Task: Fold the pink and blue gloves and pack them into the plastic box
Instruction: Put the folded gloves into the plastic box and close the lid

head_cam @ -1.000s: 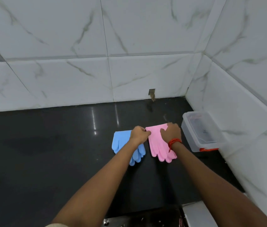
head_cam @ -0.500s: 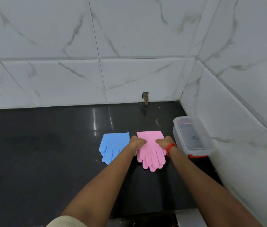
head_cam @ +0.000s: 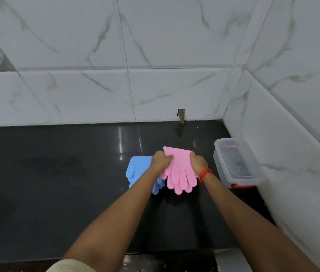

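The pink gloves [head_cam: 179,169] hang lifted off the black counter, cuff up and fingers dangling toward me. My left hand [head_cam: 160,160] grips their left edge and my right hand [head_cam: 198,162], with a red band at the wrist, grips their right edge. The blue gloves [head_cam: 137,170] lie flat on the counter just to the left, partly hidden by my left forearm. A clear plastic box [head_cam: 237,162] with red latches stands open to the right, against the side wall.
The black counter [head_cam: 57,183] runs far to the left. White marble-tiled walls close off the back and right side. A small hole in the back wall [head_cam: 181,114] sits behind the gloves. The counter's front edge is near my elbows.
Both hands slid from the cuff to the sides of the pink gloves, took hold and raised them off the counter. The blue gloves stayed put.
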